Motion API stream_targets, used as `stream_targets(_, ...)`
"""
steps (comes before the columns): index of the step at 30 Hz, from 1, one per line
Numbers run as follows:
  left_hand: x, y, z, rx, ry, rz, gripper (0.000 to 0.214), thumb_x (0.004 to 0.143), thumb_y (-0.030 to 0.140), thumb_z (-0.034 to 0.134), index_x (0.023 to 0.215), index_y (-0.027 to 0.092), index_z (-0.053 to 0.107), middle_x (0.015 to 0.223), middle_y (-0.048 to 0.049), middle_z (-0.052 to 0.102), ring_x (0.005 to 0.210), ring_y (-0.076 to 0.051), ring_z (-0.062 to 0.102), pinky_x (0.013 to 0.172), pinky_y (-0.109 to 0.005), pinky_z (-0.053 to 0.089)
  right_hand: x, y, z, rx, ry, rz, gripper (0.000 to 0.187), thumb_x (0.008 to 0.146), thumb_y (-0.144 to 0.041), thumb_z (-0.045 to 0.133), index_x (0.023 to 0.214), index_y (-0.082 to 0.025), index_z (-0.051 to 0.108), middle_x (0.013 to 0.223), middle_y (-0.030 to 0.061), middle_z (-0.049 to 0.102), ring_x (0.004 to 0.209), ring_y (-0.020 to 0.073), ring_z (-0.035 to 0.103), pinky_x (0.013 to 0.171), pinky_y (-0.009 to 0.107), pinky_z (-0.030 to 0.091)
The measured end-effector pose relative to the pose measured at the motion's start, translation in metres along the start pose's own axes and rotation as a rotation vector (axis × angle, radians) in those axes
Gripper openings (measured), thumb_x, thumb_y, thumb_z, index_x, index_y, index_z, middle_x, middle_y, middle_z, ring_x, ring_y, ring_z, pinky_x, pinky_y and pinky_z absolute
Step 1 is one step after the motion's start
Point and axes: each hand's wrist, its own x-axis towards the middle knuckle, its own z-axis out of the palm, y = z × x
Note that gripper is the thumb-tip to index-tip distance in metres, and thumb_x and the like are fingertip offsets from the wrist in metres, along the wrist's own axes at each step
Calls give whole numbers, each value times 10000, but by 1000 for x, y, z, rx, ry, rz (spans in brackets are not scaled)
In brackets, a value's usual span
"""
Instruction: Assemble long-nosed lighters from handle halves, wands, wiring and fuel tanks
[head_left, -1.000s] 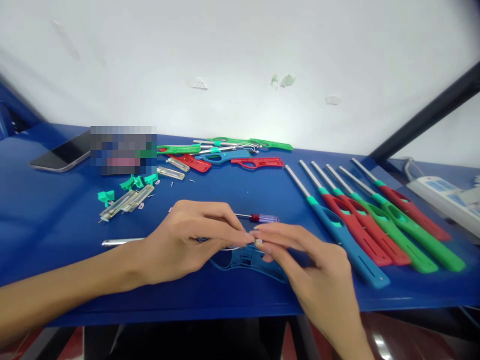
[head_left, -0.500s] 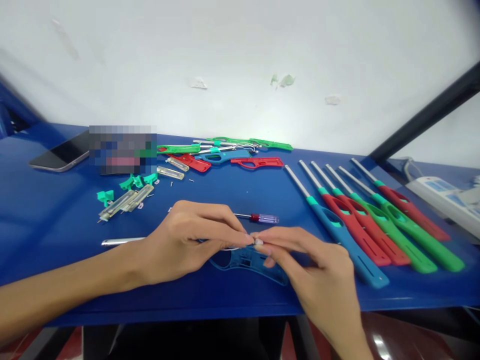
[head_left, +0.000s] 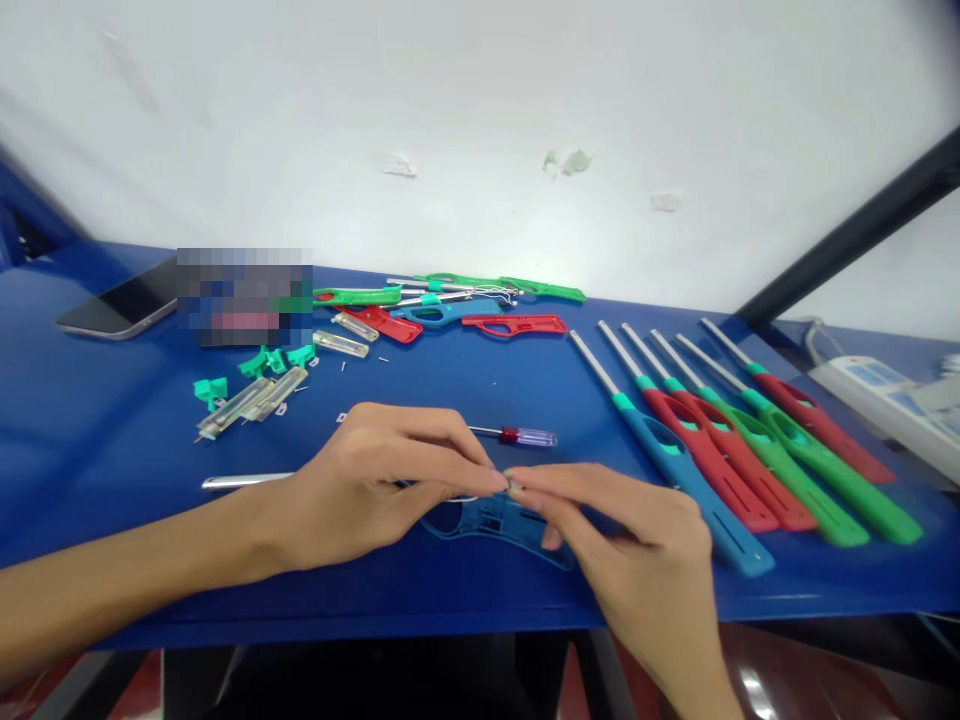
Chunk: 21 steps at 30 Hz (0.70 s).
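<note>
Over the blue lighter shell half [head_left: 517, 535], my left hand [head_left: 397, 480] pinches with thumb and fingertips. A thin white wire [head_left: 463, 499] loops out beneath those fingers. Its held end is hidden. Fingertip to fingertip with it, my right hand [head_left: 637, 530] pinches a tiny whitish part [head_left: 515, 487], too small to name. The shell lies open side up on the table, partly covered by both hands. A metal lighter tube [head_left: 244, 481] sticks out to the left behind my left wrist. Just beyond my fingers lies a screwdriver [head_left: 529, 437] with a clear purple handle.
Several assembled lighters [head_left: 712, 450] lie in a row at right, beside a white power strip [head_left: 885, 400]. Clear fuel tanks [head_left: 244, 405] and green triggers [head_left: 210, 390] lie at left, near a phone [head_left: 120, 300]. Loose shells [head_left: 517, 326] lie along the wall.
My right fingertips have shifted slightly and close more tightly over the small whitish part, which shows less. My left hand stays almost still.
</note>
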Motion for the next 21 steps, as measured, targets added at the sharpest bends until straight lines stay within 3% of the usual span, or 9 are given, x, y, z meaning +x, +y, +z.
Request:
stream_targets(6,1,2,0,15,-17,21,307,1047,19,626,1127,213,849,1039,-68,828,783,-101,759,668,-161,557,3,-3,2,-16,42,15,176,936,-153,841,980,-320,870,686,-129,797,494,66,670,634,201,596)
stream_targets(17,2,4,-1,31,-18,9,314,1071,65,614,1122,259,856,1023,-61,836,765,-103,768,646,-151,563,-4,2,4,-7,70,0,122,971,-242,820,951,-351,871,653,-98,779,453,107,638,587,262,594)
stream_targets(21,6,8,-3,51,-51,0,305,1056,39,614,1086,228,850,1019,-75,852,786,-121,790,681,-169,605,-5,3,7,-9,95,7,92,964,-273,838,993,-353,872,743,-86,833,449,104,644,580,262,602)
